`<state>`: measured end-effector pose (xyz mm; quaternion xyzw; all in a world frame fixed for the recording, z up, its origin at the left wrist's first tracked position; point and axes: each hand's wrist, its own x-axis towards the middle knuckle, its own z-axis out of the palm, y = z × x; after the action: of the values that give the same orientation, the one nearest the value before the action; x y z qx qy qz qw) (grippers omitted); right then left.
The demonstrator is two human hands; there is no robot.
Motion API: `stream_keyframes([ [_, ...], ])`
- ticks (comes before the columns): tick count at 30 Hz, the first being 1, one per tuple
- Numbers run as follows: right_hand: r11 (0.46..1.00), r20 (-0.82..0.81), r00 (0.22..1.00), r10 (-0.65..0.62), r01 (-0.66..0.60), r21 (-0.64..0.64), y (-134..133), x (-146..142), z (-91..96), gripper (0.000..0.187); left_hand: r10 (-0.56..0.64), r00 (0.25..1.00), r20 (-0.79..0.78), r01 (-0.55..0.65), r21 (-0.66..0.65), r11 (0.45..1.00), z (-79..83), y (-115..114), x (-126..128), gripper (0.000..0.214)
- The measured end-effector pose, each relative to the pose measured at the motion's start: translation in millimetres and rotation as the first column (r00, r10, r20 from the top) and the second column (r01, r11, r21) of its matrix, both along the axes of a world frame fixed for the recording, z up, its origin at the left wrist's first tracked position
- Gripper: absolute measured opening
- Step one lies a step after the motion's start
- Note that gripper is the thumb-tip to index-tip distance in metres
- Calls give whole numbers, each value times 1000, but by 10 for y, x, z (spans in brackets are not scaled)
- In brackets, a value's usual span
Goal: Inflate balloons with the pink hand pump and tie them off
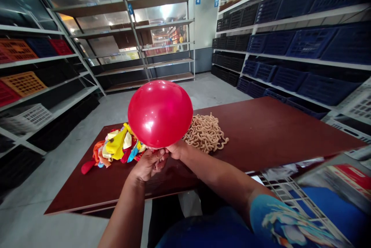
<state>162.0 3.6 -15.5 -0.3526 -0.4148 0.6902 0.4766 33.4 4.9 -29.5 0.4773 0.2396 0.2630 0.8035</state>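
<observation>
1 inflated red balloon (160, 113). 1 heap of flat balloons (116, 147), mixed colours, too tangled to count singly. 1 pile of beige chain (204, 134). 1 brown table (275, 124). 2 hands: left hand (147, 165), right hand (177, 149).

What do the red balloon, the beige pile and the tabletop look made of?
The red balloon looks like thin, glossy latex: bright light spots on taut skin. The beige pile is linked loops, probably matte plastic chain, though I can't be sure. The tabletop is a smooth dark reddish-brown board, likely laminate or varnished wood.
</observation>
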Motion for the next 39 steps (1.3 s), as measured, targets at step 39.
stream_keyframes([
  [39, 922, 940, 153, -305, -199, 331, -53, 2153, 149, 27, 460, 783, 418, -236, -485, 842, 170, 204, 86, 20],
])
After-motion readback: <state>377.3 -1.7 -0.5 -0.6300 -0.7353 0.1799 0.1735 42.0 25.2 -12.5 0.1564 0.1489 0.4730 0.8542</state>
